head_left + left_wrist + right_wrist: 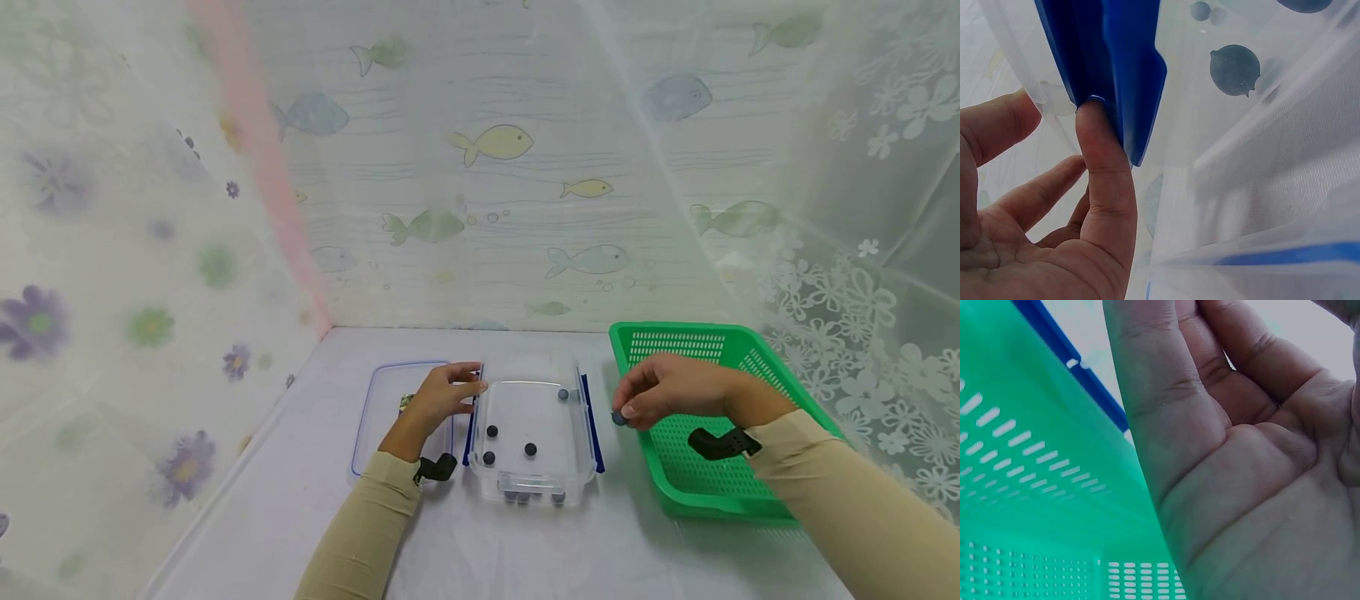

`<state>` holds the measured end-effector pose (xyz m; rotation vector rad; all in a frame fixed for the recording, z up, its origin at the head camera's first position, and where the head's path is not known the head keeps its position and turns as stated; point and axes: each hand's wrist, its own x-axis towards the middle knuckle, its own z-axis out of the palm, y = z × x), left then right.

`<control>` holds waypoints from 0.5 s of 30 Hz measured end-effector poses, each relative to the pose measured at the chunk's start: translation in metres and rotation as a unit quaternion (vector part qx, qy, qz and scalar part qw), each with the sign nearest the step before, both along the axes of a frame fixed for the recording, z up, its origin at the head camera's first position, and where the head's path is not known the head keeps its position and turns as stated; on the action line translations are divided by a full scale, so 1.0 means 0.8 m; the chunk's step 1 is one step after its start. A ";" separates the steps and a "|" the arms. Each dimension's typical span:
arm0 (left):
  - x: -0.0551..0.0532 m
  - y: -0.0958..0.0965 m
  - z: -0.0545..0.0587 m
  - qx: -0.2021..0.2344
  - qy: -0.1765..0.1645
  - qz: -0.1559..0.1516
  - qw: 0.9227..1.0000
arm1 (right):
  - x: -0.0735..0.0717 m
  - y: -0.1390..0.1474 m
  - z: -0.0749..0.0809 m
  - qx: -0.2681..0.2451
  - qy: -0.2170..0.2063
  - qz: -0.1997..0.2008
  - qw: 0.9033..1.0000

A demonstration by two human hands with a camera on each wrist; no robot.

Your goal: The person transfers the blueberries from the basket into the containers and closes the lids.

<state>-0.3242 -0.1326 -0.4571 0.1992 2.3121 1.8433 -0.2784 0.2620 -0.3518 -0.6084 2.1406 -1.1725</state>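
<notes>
A clear plastic food container (536, 417) with blue side latches (1100, 69) stands in the middle of the table, several small dark grey balls (530, 450) showing in it. My left hand (438, 398) holds its left side, with the thumb at the rim and a finger against the blue latch in the left wrist view. Over the left rim of the green basket (720, 502), my right hand (663, 393) pinches one dark grey ball (618, 418) between thumb and fingers. In the right wrist view the palm shows, but that ball is hidden.
Left of the container lies a clear lid (375, 408) with a blue-edged rim, partly behind my left forearm. A small patterned item (406, 403) shows beside that hand. Printed curtains (495, 250) enclose the white table (300, 508) at the back and sides.
</notes>
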 end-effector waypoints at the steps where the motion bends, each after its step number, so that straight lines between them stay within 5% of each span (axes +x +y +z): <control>1: 0.000 0.000 0.000 0.000 0.000 0.000 1.000 | -0.001 -0.003 -0.001 0.000 0.001 0.000 1.000; 15: 0.003 0.001 0.004 0.006 -0.005 0.003 1.000 | -0.009 -0.043 -0.003 0.008 0.005 -0.039 0.999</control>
